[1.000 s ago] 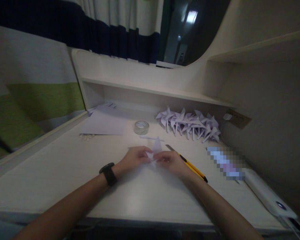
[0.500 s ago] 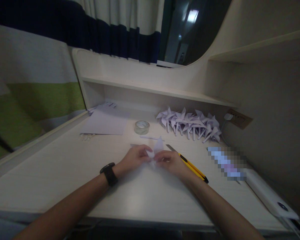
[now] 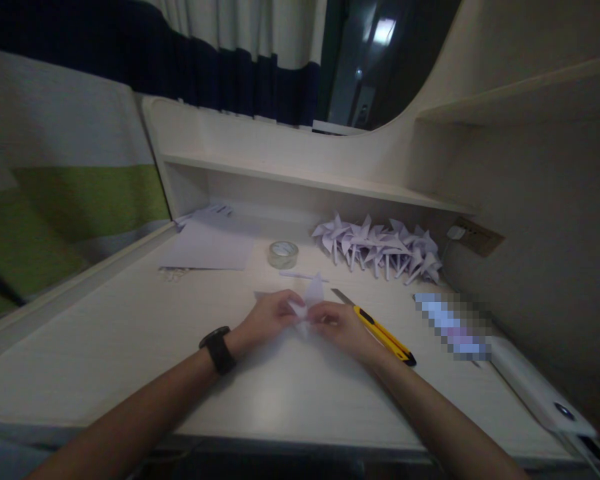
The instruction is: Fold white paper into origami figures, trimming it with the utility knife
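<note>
Left and right hands pinching folded paper above a pale desk

Left hand, with a dark watch at its wrist, and right hand meet at the centre, thumbs and fingers drawn narrow on a piece of folded paper. It is white, thin and smooth-faced; one pointed flap stands upright above the fingertips, and smaller folds, partly hidden and blurred, gather beneath them. The paper lies between the two hands, gripped from both sides; a corner also shows behind the left knuckles.

Just beyond the fingertips, a slim white stick rests on the wood-grained desk, near a glossy roll of clear tape. Beside the right hand lies a cutter, its grey metal blade extended from a yellow and black handle. Farther back on the right, paper pinwheels with pointed, curling vanes and tubular stems form a crowded row. On the left, flat white sheets overlap small pale pieces at their front edge. A straight shelf spans the rear.

Compared with one second earlier, the hands keep nearly the same pose and grip; more of the yellow handle shows beside the right wrist, and the corner behind the left knuckles is slightly more exposed.
</note>
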The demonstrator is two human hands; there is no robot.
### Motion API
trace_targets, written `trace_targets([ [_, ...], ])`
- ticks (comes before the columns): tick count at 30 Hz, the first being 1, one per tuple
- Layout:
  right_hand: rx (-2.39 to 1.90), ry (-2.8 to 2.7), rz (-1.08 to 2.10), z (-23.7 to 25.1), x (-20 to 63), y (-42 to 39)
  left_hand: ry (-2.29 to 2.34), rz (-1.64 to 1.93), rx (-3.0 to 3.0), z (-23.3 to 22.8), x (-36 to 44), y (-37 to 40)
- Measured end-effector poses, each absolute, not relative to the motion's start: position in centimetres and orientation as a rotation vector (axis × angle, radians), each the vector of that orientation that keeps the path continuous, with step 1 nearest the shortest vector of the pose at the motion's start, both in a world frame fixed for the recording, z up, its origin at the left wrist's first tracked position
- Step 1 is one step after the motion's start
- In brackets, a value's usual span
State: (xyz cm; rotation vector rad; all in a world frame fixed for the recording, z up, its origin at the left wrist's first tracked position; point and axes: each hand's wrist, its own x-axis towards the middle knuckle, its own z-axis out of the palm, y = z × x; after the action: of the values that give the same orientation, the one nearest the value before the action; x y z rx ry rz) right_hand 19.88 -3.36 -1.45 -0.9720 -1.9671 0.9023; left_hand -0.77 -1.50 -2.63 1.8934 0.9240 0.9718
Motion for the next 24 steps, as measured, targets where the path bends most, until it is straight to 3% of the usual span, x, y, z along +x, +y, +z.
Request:
trace_targets([
  [19,-1.088,-1.853,0.758,-1.77,19.88,-3.17,0.806,0.949,1.784,-2.77,-0.35,-1.57],
  [24,-1.079,-1.799,0.889,-1.45,19.37,-3.75,0.815,0.96,1.72,-2.83,-0.16,-1.61],
])
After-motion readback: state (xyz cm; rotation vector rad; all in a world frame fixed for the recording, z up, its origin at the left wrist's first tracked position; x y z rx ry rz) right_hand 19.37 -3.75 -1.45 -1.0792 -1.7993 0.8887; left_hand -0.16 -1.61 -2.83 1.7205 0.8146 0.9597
